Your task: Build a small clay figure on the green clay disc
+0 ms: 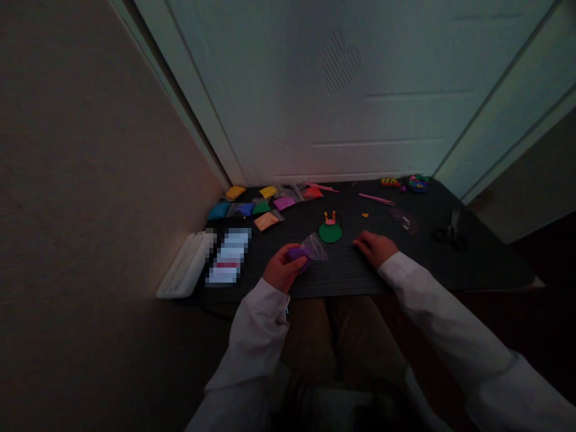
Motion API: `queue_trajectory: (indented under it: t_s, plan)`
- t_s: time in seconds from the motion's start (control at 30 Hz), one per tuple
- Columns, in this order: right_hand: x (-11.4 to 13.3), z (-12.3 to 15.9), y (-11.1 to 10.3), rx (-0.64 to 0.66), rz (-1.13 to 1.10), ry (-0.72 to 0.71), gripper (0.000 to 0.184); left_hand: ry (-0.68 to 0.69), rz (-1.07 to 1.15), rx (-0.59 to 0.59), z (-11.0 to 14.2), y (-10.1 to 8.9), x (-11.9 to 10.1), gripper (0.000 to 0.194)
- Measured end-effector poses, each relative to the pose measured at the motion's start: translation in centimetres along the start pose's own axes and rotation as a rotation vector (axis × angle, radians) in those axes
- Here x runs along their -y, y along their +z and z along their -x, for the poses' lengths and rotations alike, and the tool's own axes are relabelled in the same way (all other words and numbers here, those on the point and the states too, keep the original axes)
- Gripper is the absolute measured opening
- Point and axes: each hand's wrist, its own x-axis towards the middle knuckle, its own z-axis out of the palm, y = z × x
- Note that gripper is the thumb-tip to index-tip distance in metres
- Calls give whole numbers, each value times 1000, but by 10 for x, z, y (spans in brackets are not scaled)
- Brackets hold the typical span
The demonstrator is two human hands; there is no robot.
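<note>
My left hand (284,267) is closed around a small clear bag of purple modelling clay (297,257), its loose plastic end pointing right. My right hand (377,248) rests low over the tabletop with its fingers curled together. Whatever may be between those fingertips is too small to make out. Between and beyond both hands lies a green clay disc (330,233), with a small pink piece (330,221) and two orange-tipped stalks at its far edge. A little orange bit (365,215) lies beyond my right hand.
Several bags of coloured clay, including a peach one (267,221), lie at the back left. A phone (229,257) and a white case (185,264) are at the left. Scissors (452,233), a pink tool (377,198) and finished clay pieces (417,183) are at the right.
</note>
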Motion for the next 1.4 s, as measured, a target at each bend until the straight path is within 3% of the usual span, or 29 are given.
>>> queue_trajectory:
  t_s: [0.27,0.43,0.57,0.7,0.87,1.1,1.4]
  plan:
    - [-9,-1,4,-208,-8,-76,30,42,-10,-8,-3,0,4,41]
    - [16,10,-8,-339,-151,-140,23,15,-41,14,-1,0,0,36]
    - [60,18,-8,-274,-375,-230,22,-30,-89,63,0,-1,-1,35]
    - [86,13,5,-260,-623,-150,25,-23,-100,52,0,-1,0,37]
    - [88,9,11,-243,-792,-57,30,-11,-119,74,-1,-1,2,36]
    - [86,8,12,-203,-825,-170,11,-4,-144,79,-1,1,1,30]
    - [84,10,7,-203,-829,-160,14,62,-162,17,-1,4,2,29]
